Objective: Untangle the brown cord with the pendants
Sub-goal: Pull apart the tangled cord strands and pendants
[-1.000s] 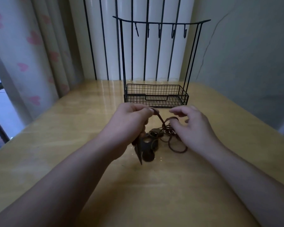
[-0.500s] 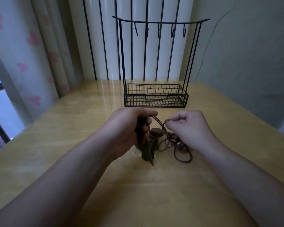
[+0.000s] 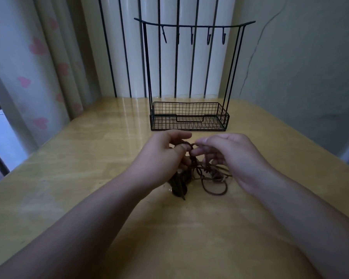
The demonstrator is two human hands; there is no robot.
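A tangled brown cord (image 3: 214, 185) lies in loops on the wooden table (image 3: 89, 158), with dark pendants (image 3: 178, 186) hanging and resting below my hands. My left hand (image 3: 165, 158) grips a strand of the cord between thumb and curled fingers, just above the pendants. My right hand (image 3: 228, 152) pinches another part of the cord near the left thumb, and its other fingers curl into the tangle. The two hands almost touch over the knot. Part of the tangle is hidden behind my fingers.
A black wire stand (image 3: 189, 119) with a mesh basket and a top bar of several hooks (image 3: 209, 38) stands just behind my hands. A curtain with pink hearts (image 3: 28, 81) hangs at the left. The table's right edge runs along a grey wall.
Both hands have closed in on each other over the knot. My right hand moved left toward the left thumb, taking a new pinch. The pendants shifted slightly under the left hand.
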